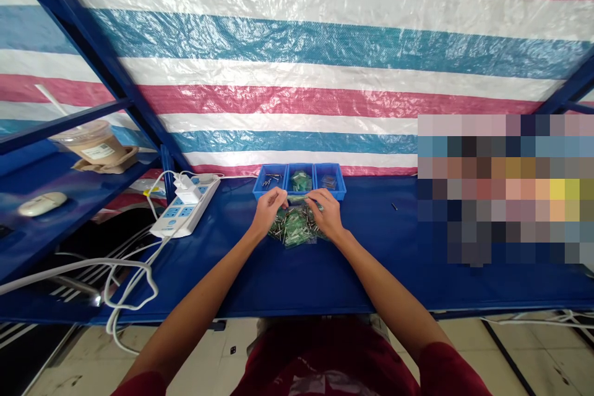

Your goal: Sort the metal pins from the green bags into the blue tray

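Packet (297, 199) pinched between left hand (269, 210), right hand (328, 213).

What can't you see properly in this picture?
All in the head view:
What the left hand and right hand pinch: too small, and the fingers cover it.
The green bits under the hands: too small to identify.
Contents of the blue trays: too small.
The blurred block on the right: mosaic hides everything there.
The cup label: too small to read.

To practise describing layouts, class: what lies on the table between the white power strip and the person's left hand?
Nothing: in the head view, only bare blue table stretches between the power strip and the left hand.
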A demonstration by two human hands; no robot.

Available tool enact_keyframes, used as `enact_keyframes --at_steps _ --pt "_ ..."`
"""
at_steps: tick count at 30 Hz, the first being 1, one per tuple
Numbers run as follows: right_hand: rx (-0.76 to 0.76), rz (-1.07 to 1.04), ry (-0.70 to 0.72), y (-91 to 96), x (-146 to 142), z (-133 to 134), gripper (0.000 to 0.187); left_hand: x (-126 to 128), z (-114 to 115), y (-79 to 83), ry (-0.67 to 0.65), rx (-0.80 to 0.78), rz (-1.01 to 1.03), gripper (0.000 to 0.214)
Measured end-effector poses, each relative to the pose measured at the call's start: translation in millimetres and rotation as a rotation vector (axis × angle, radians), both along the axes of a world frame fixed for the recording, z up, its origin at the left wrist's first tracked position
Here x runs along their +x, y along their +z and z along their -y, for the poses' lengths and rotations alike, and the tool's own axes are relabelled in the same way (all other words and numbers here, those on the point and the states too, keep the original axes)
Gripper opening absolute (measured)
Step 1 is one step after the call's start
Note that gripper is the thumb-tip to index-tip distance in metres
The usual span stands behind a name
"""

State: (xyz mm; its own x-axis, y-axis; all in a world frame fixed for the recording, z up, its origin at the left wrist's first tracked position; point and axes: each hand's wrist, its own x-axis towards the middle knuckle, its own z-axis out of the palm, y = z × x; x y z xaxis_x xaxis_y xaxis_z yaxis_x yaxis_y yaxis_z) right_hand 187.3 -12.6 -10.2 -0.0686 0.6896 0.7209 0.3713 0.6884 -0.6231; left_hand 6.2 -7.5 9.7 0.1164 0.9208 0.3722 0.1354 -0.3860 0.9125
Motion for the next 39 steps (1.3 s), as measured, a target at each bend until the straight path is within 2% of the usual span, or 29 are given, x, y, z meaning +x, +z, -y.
enact_keyframes --at_steps 2,5,9,13,17,20,23,25,29,31,35,39 --pt "-0.104 -0.091 0.005 0.3 -2 1 0.025 0 -1 -2.0 0.015 0.055 0.017 0.037" --pt "-0.256 -0.214 0.069 -0.6 -4 1 0.025 -1 -3 -6.2 0.013 0.087 -0.069 0.035" --pt "-0.360 -0.219 0.141 -1.3 -4 3 0.024 -2 -3 -7.1 0.075 0.098 -0.153 0.031" --pt "-0.211 -0.129 0.129 -0.1 0 5 0.033 -3 -1 -1.4 0.092 0.072 -0.096 0.028" --pt "-0.011 0.047 0.074 -0.9 1 4 0.032 -2 1 2.9 -0.022 -0.033 -0.017 0.041" --pt "0.004 0.067 0.060 -1.5 -1 2 0.025 -2 1 3.5 -0.064 -0.051 -0.010 0.036" --pt "-0.138 -0.034 0.051 0.8 0 0 0.026 -2 0 3.5 0.011 0.022 -0.022 0.041" --pt "-0.317 -0.112 0.126 4.1 3 -2 0.031 -3 0 4.0 0.093 0.070 -0.013 0.046" --pt "-0.767 -0.056 0.556 10.5 12 -5 0.035 -6 -3 5.7 0.216 0.093 0.037 0.043" --pt "-0.900 -0.075 0.636 11.4 13 -7 0.035 -7 -3 6.0 0.245 0.094 0.037 0.041" --pt "-0.867 -0.531 0.386 8.5 10 -12 0.041 -8 -4 4.5 0.268 0.106 0.013 0.038" --pt "-0.915 -0.594 0.308 5.3 9 -15 0.057 -8 -4 2.4 0.271 0.132 -0.054 0.033"
